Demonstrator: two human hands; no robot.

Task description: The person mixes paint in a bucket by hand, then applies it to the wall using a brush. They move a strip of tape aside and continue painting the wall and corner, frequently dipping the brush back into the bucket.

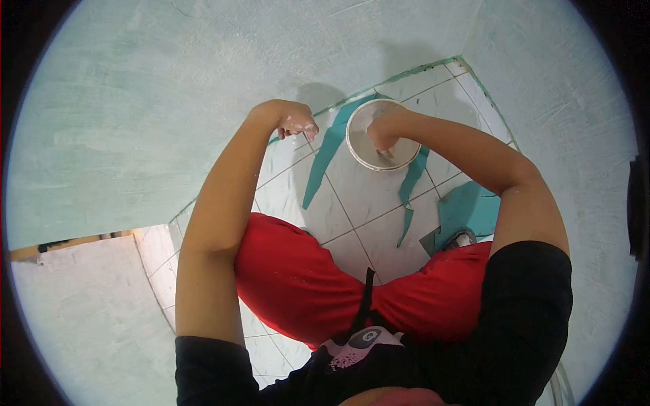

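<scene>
My left hand (298, 120) hangs in front of the wall, its fingers curled in and smeared with white. Nothing shows between those fingers. My right hand (384, 135) reaches down inside a round white bucket (353, 152). Its fingers are bent together near the whitish contents, and what they grip, if anything, is hidden. The bucket stands on the tiled floor, partly over torn teal sheet pieces (323, 166).
A pale green wall (169, 101) with whitish patches meets another wall (542, 88) in a corner. White tiles (345, 196) cover the floor. A larger teal sheet (467, 210) lies by my right knee. My red-clad legs (291, 271) are bent close below the bucket.
</scene>
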